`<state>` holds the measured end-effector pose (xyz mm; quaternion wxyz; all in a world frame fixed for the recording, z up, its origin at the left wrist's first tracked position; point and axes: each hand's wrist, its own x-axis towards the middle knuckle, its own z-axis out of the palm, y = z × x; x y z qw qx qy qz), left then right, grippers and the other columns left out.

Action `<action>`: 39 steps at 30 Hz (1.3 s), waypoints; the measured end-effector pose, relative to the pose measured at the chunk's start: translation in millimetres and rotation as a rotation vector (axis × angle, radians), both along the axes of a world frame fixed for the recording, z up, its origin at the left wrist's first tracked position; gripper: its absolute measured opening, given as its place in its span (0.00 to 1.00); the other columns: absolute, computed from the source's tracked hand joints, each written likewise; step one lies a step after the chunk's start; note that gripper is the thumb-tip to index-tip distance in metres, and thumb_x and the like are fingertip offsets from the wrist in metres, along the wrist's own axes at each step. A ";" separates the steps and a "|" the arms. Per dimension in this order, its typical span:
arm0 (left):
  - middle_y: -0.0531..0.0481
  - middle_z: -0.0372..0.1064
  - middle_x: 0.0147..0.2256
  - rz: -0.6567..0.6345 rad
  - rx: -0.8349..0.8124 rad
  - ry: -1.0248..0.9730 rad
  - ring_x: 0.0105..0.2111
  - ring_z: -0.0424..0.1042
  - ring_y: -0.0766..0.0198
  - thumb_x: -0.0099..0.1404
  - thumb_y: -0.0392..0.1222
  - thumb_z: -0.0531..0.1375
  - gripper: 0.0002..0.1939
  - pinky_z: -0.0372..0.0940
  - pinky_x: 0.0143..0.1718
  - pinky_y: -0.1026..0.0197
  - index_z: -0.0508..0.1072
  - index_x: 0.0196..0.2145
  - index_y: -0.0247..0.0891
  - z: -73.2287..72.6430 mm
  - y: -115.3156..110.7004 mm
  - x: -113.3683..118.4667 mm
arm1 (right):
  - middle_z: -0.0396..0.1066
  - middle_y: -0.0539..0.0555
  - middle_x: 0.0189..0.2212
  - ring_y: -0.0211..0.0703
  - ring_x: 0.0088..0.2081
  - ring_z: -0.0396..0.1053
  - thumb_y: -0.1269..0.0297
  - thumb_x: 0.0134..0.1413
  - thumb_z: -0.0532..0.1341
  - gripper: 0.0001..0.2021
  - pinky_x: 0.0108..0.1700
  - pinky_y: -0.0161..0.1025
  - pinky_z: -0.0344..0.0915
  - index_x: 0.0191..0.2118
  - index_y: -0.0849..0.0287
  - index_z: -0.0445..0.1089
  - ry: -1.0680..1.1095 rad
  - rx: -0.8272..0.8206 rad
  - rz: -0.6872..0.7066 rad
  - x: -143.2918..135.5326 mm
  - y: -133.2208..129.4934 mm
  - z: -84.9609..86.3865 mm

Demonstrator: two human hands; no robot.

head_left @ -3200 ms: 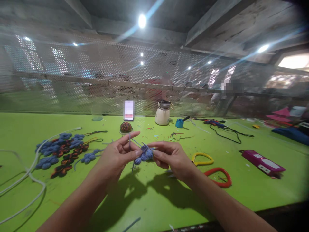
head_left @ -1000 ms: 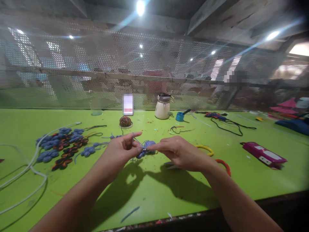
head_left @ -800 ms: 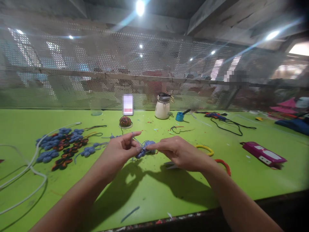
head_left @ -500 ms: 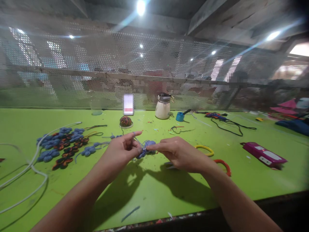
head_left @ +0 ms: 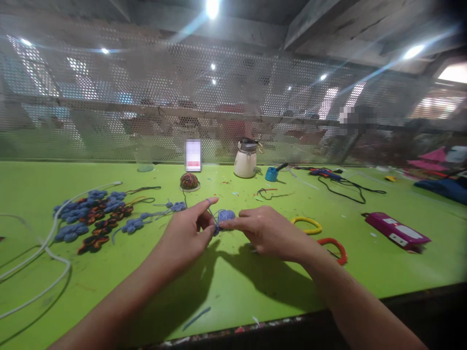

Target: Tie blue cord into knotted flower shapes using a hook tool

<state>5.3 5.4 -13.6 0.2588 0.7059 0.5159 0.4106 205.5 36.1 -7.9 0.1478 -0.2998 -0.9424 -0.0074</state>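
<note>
My left hand [head_left: 191, 226] pinches a small blue crocheted piece [head_left: 216, 228] between thumb and fingers. A strand of blue yarn passes over its raised index finger. My right hand [head_left: 268, 228] is closed, its index finger reaching to the same piece; what its fingers grip is hidden. A bundle of blue yarn [head_left: 226, 215] lies just behind the fingertips. Scissors with one yellow and one red handle [head_left: 334, 249] rest on the table, partly under my right hand and wrist. Blue knitted flowers [head_left: 133, 224] and dark orange-black ones [head_left: 98, 243] lie left of my left hand.
A multicoloured yarn ball [head_left: 189, 181], a phone [head_left: 193, 155], a cream jug [head_left: 245, 163] and a blue pot [head_left: 271, 174] stand at the back. A white cable [head_left: 54, 231] curves along the left. A purple power strip [head_left: 397, 231] lies right, below a corded glue gun [head_left: 324, 173].
Both hands stay together at the blue piece, with small finger shifts. My left fingers now cover more of it. The whole view has shifted slightly.
</note>
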 end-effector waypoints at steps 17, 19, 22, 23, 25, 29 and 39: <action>0.55 0.68 0.26 -0.041 -0.199 -0.816 0.29 0.68 0.66 0.50 0.36 0.67 0.48 0.62 0.38 0.61 0.49 0.63 0.27 1.6 6.1 -5.0 | 0.61 0.46 0.17 0.30 0.17 0.52 0.62 0.48 0.66 0.15 0.20 0.32 0.48 0.43 0.61 0.76 1.314 -1.016 -0.041 -51.6 -6.2 -39.6; 0.56 0.68 0.25 -0.092 -0.317 -0.910 0.28 0.67 0.68 0.49 0.34 0.68 0.48 0.61 0.37 0.63 0.51 0.63 0.28 4.2 5.8 -7.6 | 0.61 0.47 0.17 0.31 0.19 0.53 0.63 0.51 0.63 0.13 0.21 0.32 0.51 0.43 0.60 0.76 1.215 -0.798 -0.014 -46.0 -3.6 -39.6; 0.56 0.68 0.24 -0.099 -0.343 -0.897 0.27 0.66 0.69 0.47 0.32 0.69 0.47 0.60 0.36 0.63 0.53 0.62 0.27 7.1 5.2 -10.7 | 0.69 0.52 0.25 0.36 0.25 0.61 0.69 0.56 0.58 0.14 0.29 0.36 0.59 0.46 0.59 0.75 0.957 -0.423 0.081 -33.3 3.1 -36.5; 0.56 0.68 0.24 -0.084 -0.318 -0.865 0.27 0.66 0.68 0.46 0.32 0.69 0.48 0.60 0.36 0.62 0.54 0.62 0.27 7.6 5.4 -11.7 | 0.70 0.53 0.26 0.37 0.26 0.62 0.71 0.57 0.56 0.15 0.30 0.36 0.60 0.48 0.59 0.74 0.859 -0.332 0.107 -29.0 5.1 -34.2; 0.55 0.69 0.24 -0.054 -0.259 -0.783 0.27 0.66 0.67 0.45 0.33 0.70 0.47 0.60 0.36 0.61 0.55 0.61 0.26 7.7 6.6 -13.6 | 0.70 0.54 0.28 0.37 0.27 0.62 0.74 0.58 0.53 0.19 0.31 0.36 0.59 0.52 0.58 0.71 0.641 -0.198 0.111 -21.6 7.3 -28.1; 0.55 0.69 0.25 -0.036 -0.199 -0.656 0.27 0.66 0.67 0.47 0.36 0.68 0.46 0.60 0.35 0.60 0.55 0.62 0.28 5.8 9.4 -17.6 | 0.69 0.54 0.28 0.39 0.28 0.61 0.77 0.57 0.51 0.23 0.31 0.36 0.57 0.57 0.56 0.67 0.351 -0.093 0.044 -13.8 5.1 -13.9; 0.53 0.67 0.26 -0.045 -0.197 -0.560 0.27 0.63 0.67 0.51 0.38 0.66 0.34 0.58 0.32 0.61 0.65 0.56 0.30 7.1 9.4 -17.5 | 0.51 0.44 0.19 0.32 0.22 0.46 0.74 0.55 0.53 0.20 0.25 0.32 0.48 0.53 0.59 0.70 0.543 -0.654 0.125 -7.9 5.3 -4.5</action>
